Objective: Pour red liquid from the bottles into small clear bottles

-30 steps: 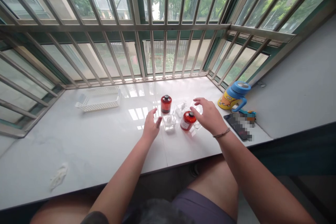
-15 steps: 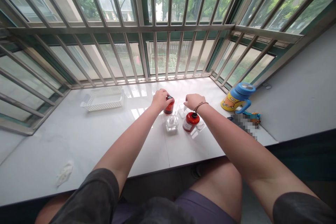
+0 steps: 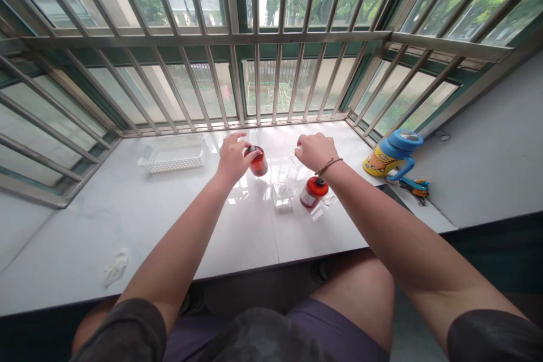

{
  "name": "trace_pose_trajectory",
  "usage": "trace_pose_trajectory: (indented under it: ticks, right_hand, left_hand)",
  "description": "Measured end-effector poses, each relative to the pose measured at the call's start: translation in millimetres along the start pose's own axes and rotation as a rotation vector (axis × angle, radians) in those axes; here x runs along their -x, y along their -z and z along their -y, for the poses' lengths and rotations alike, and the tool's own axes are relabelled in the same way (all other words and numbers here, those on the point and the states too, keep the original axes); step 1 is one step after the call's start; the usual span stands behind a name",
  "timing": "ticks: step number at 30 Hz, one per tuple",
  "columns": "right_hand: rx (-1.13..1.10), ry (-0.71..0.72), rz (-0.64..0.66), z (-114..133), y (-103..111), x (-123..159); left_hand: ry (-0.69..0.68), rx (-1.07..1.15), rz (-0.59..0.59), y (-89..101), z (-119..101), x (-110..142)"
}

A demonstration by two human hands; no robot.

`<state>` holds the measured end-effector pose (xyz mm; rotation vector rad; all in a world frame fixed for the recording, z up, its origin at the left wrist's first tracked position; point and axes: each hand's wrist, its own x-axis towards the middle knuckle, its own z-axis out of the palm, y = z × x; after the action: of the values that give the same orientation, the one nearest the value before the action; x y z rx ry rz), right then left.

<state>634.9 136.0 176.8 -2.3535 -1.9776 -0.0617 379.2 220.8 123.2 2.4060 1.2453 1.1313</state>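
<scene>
Left hand: fingers apart, just beside the upright red bottle, near the rear edge of the marble windowsill. Right hand: fingers together and curled; any grip cannot be told. Second red bottle stands upright beside a clear glass dish; neither bottle is lifted.

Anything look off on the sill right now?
The red bottle at the left hand leans over, unlike the upright red bottle, though the hand may be tilting it. A crumpled white scrap, perhaps tissue, also lies alone on the white sill, away from everything else.
</scene>
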Motion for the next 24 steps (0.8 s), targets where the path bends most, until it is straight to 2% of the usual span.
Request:
trace_pose_trajectory:
  ticks: [5,7,10,14,18,21,24]
  right_hand:
    - [-0.102,0.146,-0.119,39.5,23.0,28.3]
    - [-0.16,0.198,-0.089,58.4,22.5,43.5]
    - [-0.21,0.268,0.037,86.1,8.4,66.1]
    - [-0.207,0.321,0.162,116.7,-25.7,91.2]
    - [-0.229,0.334,0.201,133.0,-49.6,108.5]
    - [-0.262,0.347,0.203,128.8,-49.6,113.9]
    - [-0.285,0.334,0.099,101.1,-39.1,111.0]
  left_hand:
    - [0.017,-0.072,-0.061,73.5,22.6,45.5]
    - [0.043,-0.112,-0.055,95.3,31.7,71.7]
    - [0.151,-0.159,-0.07,117.2,45.2,114.4]
    - [0.245,-0.207,-0.091,133.8,60.2,164.2]
    - [0.266,-0.222,-0.127,142.0,66.5,195.1]
    - [0.272,-0.222,-0.148,143.4,66.9,206.6]
    - [0.292,-0.229,-0.146,143.0,65.7,212.1]
